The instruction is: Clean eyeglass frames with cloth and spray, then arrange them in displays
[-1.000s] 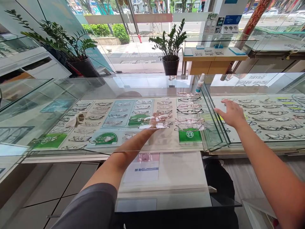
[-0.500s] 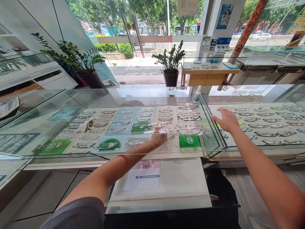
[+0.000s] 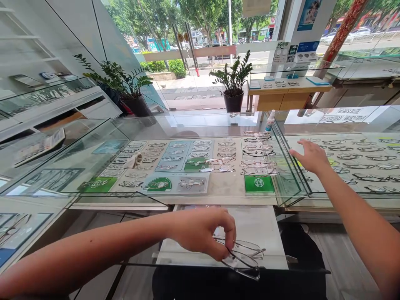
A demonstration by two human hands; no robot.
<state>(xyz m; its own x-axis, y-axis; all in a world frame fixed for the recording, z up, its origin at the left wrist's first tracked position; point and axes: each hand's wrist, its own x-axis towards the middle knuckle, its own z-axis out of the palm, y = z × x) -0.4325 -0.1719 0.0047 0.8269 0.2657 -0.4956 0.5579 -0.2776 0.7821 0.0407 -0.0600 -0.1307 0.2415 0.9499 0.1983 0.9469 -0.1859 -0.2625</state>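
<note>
My left hand [image 3: 204, 231] hangs low in front of the display case, above the pulled-out white drawer [image 3: 268, 248]. Its thumb and fingers pinch thin metal-rimmed eyeglasses [image 3: 242, 259], which look like two overlapping pairs, lenses pointing right and down. My right hand [image 3: 314, 157] rests with fingers spread at the glass top, near the joint between two cases. Under the glass, rows of eyeglasses lie on the pale display board [image 3: 218, 183]. Other pairs [image 3: 218, 164] lie near a green card, and a green case-sized card [image 3: 258, 183] sits to their right.
A small spray bottle [image 3: 270, 121] stands at the far edge of the glass top. A crumpled beige cloth [image 3: 134, 161] lies among the frames at left. Potted plants [image 3: 233, 100] stand beyond, before the window. Glass edges run along the case's front [image 3: 200, 196].
My left hand has come back from the eyeglass rows toward me and down, and now carries eyeglasses over the drawer. My right hand stays at the glass joint. The view has turned slightly left.
</note>
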